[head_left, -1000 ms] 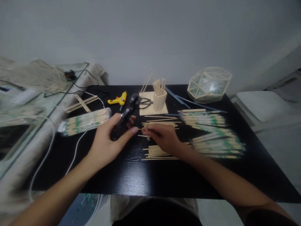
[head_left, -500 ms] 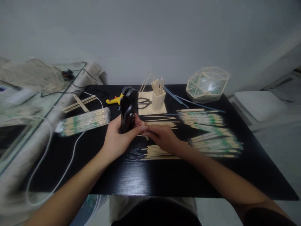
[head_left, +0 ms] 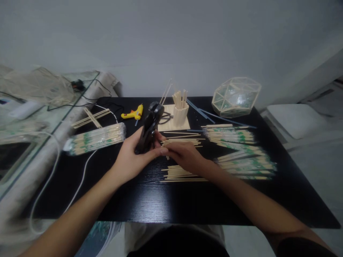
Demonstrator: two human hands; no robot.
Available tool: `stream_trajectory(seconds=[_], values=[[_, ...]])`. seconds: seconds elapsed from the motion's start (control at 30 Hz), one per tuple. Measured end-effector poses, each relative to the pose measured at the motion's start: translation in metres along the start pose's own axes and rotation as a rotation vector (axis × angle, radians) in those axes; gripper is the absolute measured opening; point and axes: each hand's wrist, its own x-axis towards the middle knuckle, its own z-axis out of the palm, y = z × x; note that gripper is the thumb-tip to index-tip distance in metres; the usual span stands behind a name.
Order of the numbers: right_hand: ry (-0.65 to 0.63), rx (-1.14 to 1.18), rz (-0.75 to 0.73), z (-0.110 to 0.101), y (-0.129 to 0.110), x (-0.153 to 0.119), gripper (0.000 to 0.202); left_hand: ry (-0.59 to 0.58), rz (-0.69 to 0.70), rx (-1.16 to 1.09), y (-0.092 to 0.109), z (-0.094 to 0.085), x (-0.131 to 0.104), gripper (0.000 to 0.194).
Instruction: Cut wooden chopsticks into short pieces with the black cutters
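Note:
My left hand (head_left: 130,155) is wrapped round a black clamp-like hand tool (head_left: 150,125), which stands up from the grip and tilts to the right. Its exact kind is hard to make out. My right hand (head_left: 189,156) is closed, fingertips pinched against the left thumb; whatever they hold is too small or hidden to name. Just beyond the fingertips lie loose wooden sticks (head_left: 184,142), with more sticks (head_left: 179,173) under and in front of the right hand.
On the black table (head_left: 150,203) are a yellow glue gun (head_left: 134,112), a stick holder (head_left: 180,116) on a wooden board (head_left: 166,125), wrapped stick bundles (head_left: 98,137) at left, more bundles (head_left: 241,160) at right, and a faceted stick frame (head_left: 237,97). A white cable (head_left: 81,178) loops at left.
The black tool has tipped to the right and dropped slightly, uncovering the glue gun behind it. Both hands stay close together in nearly the same place.

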Motion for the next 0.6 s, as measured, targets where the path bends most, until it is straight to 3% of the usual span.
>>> stream_trajectory(seconds=[0.13,0.27,0.6], values=[[-0.005,-0.037,-0.021,0.0,-0.001,0.0,0.024,-0.006,0.065,0.3,0.005,-0.023,-0.005,0.029],[0.02,-0.056,-0.022,0.001,0.0,0.001,0.024,-0.004,0.069,0.357,0.005,-0.032,-0.01,0.029],[0.046,-0.041,-0.033,0.007,0.006,-0.003,0.019,0.029,-0.015,-0.021,-0.001,0.002,-0.004,0.023]])
